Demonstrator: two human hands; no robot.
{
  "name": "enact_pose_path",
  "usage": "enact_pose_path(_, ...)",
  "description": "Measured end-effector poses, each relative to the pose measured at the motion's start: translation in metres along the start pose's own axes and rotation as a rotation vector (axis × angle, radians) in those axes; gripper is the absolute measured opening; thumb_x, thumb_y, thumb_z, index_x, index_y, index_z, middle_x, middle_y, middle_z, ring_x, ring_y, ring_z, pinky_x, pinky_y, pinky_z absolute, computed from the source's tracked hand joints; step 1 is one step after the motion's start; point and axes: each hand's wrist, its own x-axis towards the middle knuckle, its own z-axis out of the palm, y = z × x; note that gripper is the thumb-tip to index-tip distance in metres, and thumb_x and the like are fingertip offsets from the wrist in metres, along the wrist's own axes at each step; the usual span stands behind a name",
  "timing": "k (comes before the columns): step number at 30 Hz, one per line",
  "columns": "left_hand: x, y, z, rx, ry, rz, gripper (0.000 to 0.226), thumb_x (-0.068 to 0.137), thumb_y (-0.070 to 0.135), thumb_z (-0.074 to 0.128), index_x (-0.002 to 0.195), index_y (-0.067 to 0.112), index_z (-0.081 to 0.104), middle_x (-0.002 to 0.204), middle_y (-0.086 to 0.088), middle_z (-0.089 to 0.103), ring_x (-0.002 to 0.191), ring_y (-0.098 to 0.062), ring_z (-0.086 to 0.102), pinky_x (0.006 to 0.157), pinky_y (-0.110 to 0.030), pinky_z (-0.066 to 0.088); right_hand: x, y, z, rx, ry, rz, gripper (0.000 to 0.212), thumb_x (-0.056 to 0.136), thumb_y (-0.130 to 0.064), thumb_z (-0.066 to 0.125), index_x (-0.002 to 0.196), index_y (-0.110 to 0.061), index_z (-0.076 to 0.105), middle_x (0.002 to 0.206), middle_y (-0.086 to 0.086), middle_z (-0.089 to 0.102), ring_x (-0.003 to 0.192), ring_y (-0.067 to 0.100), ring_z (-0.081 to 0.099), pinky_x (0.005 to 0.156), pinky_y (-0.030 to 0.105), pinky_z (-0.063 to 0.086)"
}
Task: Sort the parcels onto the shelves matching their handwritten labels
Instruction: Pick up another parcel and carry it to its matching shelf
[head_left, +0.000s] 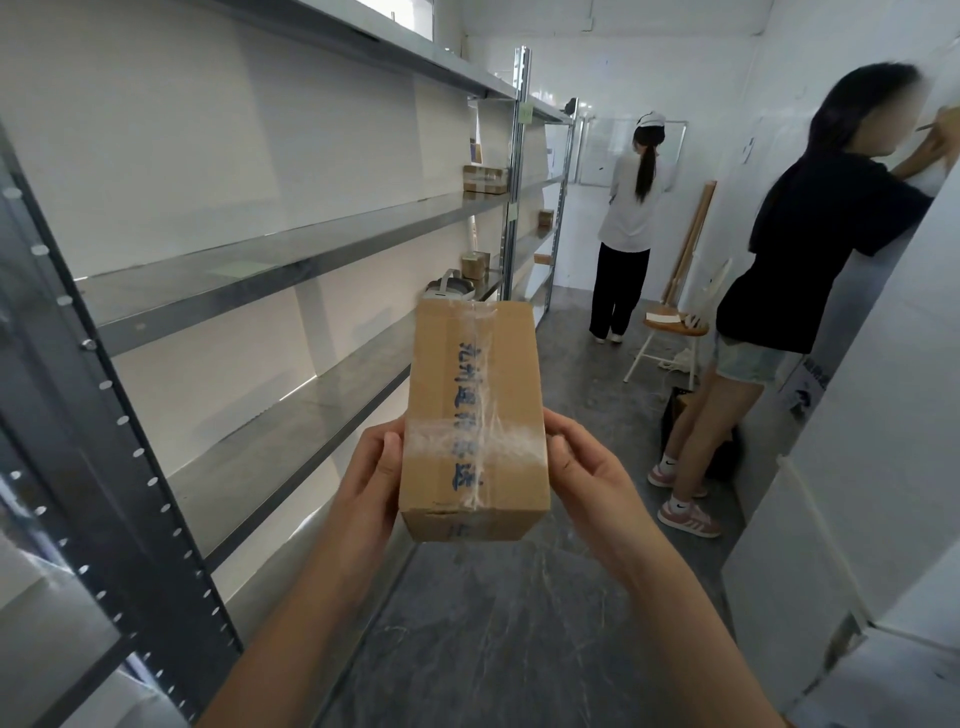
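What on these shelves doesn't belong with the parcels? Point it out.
A white headset lies on the lower shelf beside the small boxes; it is the only item there that isn't a parcel. The parcel held by the left hand and right hand looks intact.

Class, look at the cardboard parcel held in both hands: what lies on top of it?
Clear tape crosses the parcel over blue handwriting. Its contents and underside are hidden.
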Motion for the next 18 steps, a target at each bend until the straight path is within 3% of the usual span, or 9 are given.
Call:
enact_pose_path(5,-0.006,-0.002,-0.002,-0.051,-0.079,0.026,0.077,0.074,0.071,0.065,0.132,0.022,0.052,0.141,-0.002,0.057,0.128,-0.028,0.057,0.104,-0.058,0.045,0.000,-0.001,0.001,0.048,0.084,-0.002,0.044,0.105,-0.032,0.037,0.135,-0.009,0.059,0.134,0.009,0.066,0.128,0.024,0.059,0.106,0.041,0.046)
enact_pose_path(8,-0.008,-0.003,-0.003,-0.050,-0.112,0.047,0.071,0.077,0.061,0.070,0.133,0.023,0.052,0.151,-0.008,0.047,0.141,-0.034,0.042,0.112,-0.060,0.035,0.002,-0.003,0.001,0.060,0.132,-0.014,0.037,0.106,-0.028,0.041,0.125,-0.006,0.064,0.126,0.011,0.070,0.120,0.026,0.064,0.099,0.040,0.050)
enact_pose_path(12,-0.010,-0.004,-0.002,-0.042,-0.153,0.060,0.065,0.080,0.052,0.072,0.135,0.022,0.051,0.156,-0.005,0.041,0.146,-0.025,0.037,0.117,-0.055,0.030,0.002,-0.005,0.003,0.036,0.155,-0.021,0.031,0.094,-0.039,0.056,0.108,-0.013,0.068,0.105,0.005,0.075,0.097,0.020,0.069,0.084,0.037,0.052)
enact_pose_path(18,-0.011,0.000,0.000,-0.050,-0.071,0.027,0.064,0.084,0.065,0.059,0.130,0.020,0.055,0.153,-0.010,0.045,0.144,-0.033,0.038,0.115,-0.062,0.029,0.000,0.005,0.002,0.038,0.123,-0.019,0.032,0.093,-0.035,0.060,0.117,-0.013,0.064,0.114,0.009,0.073,0.110,0.028,0.068,0.093,0.044,0.053)
